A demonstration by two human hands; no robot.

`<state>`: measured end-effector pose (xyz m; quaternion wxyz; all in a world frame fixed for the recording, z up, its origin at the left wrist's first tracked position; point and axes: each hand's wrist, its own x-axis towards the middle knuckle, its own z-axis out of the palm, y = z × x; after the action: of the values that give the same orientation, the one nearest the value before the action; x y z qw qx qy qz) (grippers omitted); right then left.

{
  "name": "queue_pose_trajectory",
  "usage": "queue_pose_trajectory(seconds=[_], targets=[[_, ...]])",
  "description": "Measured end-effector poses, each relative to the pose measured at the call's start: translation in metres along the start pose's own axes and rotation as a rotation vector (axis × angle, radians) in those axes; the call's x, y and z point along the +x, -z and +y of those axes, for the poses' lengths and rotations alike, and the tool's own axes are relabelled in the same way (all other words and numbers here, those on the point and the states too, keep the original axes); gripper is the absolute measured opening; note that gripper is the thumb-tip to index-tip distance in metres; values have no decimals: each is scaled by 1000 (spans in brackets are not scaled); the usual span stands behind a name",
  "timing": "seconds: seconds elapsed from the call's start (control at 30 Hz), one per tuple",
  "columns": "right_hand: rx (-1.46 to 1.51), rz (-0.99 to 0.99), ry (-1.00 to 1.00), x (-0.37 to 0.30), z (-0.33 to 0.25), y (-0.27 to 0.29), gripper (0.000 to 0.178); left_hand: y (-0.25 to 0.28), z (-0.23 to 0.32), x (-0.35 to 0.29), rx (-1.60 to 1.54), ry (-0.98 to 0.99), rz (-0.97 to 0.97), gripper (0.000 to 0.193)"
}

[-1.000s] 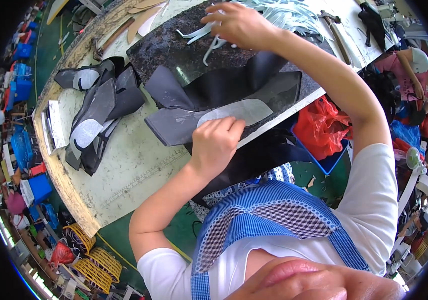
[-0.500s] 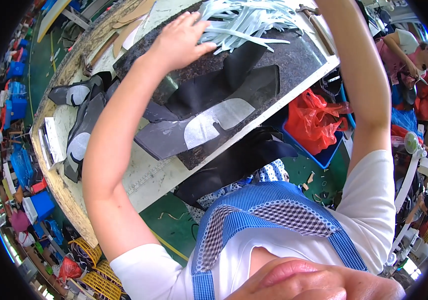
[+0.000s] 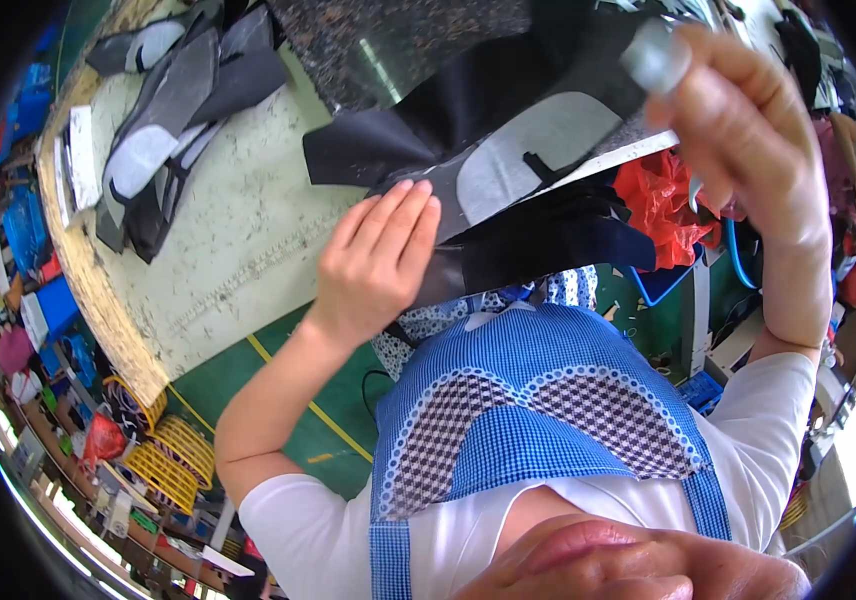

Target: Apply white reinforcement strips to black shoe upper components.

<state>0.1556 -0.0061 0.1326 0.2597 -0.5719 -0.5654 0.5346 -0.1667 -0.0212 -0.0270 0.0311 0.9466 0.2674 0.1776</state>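
Note:
A dark sheet piece (image 3: 603,75) with a light grey patch (image 3: 538,130) and a small black notch lies along the table's near edge. My left hand (image 3: 378,240) rests flat on its left end, fingers stretched and side by side. Over the right end, my right hand (image 3: 738,130) is raised with fingers curled, smeared by motion. A small pale, blurred thing (image 3: 660,58) shows at its fingertips; its kind cannot be made out. Another black piece (image 3: 363,150) lies behind the patched one. More black material (image 3: 548,245) hangs below the table edge against my apron.
A speckled dark stone slab (image 3: 368,40) lies on the pale worktable (image 3: 248,200). Several patched dark pieces (image 3: 153,150) are piled at the left. Right of me, a red plastic bag (image 3: 663,215) sits in a blue bin (image 3: 663,283). Yellow baskets (image 3: 168,465) stand lower left.
My left hand has come down from beside the pale strips onto the patched piece. My right hand has drawn back from beyond the top edge into view. The view has shifted too.

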Motion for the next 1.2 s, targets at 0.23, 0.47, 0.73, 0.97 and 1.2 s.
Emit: queue_pose_trajectory(seconds=[0.23, 0.47, 0.73, 0.97, 1.2], targets=[[-195, -286, -39, 62, 58, -84, 25, -11, 20, -15, -133, 167, -3, 63], [-63, -344, -155, 73, 70, -91, 28, -20, 19, -24, -132, 163, 71, 62], [-83, -331, -118, 75, 72, -91, 28, -25, 16, -26, -130, 213, 85, 46], [-53, -362, -167, 80, 68, -94, 29, -28, 14, -27, -83, 152, 137, 47], [-270, -284, -225, 84, 62, -99, 29, -22, 10, -21, -63, 176, 87, 38]])
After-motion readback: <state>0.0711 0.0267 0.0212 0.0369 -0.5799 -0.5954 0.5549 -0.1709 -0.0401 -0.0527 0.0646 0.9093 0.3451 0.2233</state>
